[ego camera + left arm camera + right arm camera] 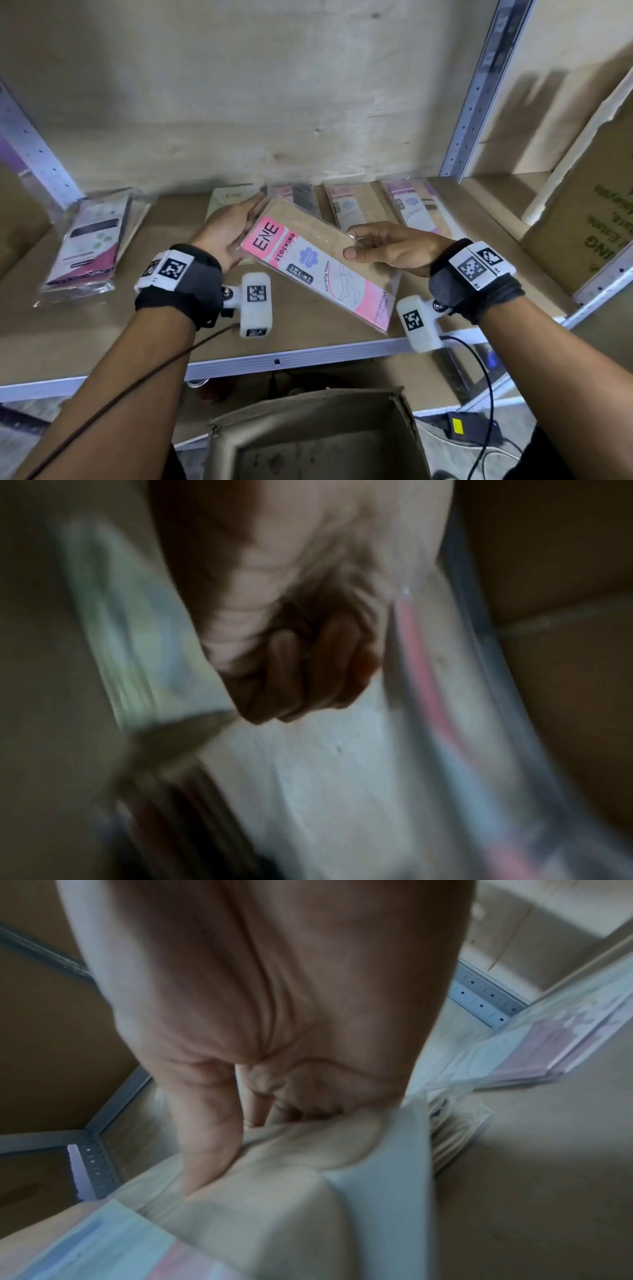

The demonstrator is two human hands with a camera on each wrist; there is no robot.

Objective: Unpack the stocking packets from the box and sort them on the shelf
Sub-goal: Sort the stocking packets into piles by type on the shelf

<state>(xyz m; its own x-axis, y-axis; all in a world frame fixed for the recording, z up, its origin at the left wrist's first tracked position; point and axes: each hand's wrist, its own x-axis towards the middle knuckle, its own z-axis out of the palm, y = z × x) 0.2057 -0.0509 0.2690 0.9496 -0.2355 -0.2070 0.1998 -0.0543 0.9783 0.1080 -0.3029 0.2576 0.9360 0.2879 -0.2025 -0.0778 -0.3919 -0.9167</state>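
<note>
Both hands hold one pink ENE stocking packet [315, 270] above the shelf [281, 356]. The left hand [226, 229] cups its upper edge with fingers curled round it; the right hand [390, 248] pinches the opposite edge, thumb on top. Beyond the fingers, more packets [346, 205] lie on the shelf; the cardboard box [308, 442] sits below the wrists.

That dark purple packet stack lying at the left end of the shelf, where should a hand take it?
Probably by its near short end, coming from the front edge of the shelf. The purple packet stack lies flat with its long axis running back toward the wall, and that end overhangs nothing but faces the person. Thumb on top, fingers slid underneath; the loose plastic wrap may slip.
</note>
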